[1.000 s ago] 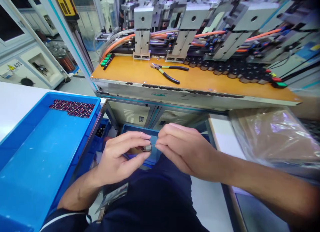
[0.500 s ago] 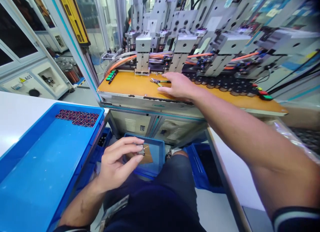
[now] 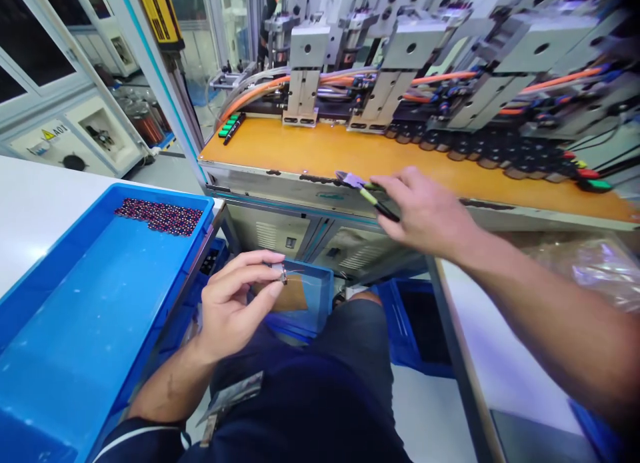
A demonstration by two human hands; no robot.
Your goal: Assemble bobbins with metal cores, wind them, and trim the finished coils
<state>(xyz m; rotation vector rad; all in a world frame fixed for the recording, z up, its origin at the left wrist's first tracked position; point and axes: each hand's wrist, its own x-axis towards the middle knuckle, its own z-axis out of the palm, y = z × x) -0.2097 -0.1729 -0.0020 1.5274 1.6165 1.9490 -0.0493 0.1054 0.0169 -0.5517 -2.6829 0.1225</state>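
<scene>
My left hand (image 3: pixel 235 302) pinches a small silvery part (image 3: pixel 282 272) with thin wire ends sticking out to the right; its exact kind is too small to tell. The fingertips cover much of it. In my right hand (image 3: pixel 425 210) is a pair of wire cutters (image 3: pixel 367 193) with green and black handles, its jaws pointing left. The cutters are in front of the front edge of the orange bench top (image 3: pixel 280 146). Below the left hand, a blue bin (image 3: pixel 324 296) with a brown sheet inside stands near the floor.
A blue tray (image 3: pixel 95 283) at the left holds many small dark parts (image 3: pixel 160 216) at its far end. Metal machine fixtures (image 3: pixel 303 76) rise behind the bench top. Black cylindrical parts (image 3: pixel 475 146) line its right side; marker pens (image 3: pixel 231 126) lie at its left.
My right hand has taken up the wire cutters from the bench top and drawn them back toward me. My left hand still holds the small part, its wires now showing more.
</scene>
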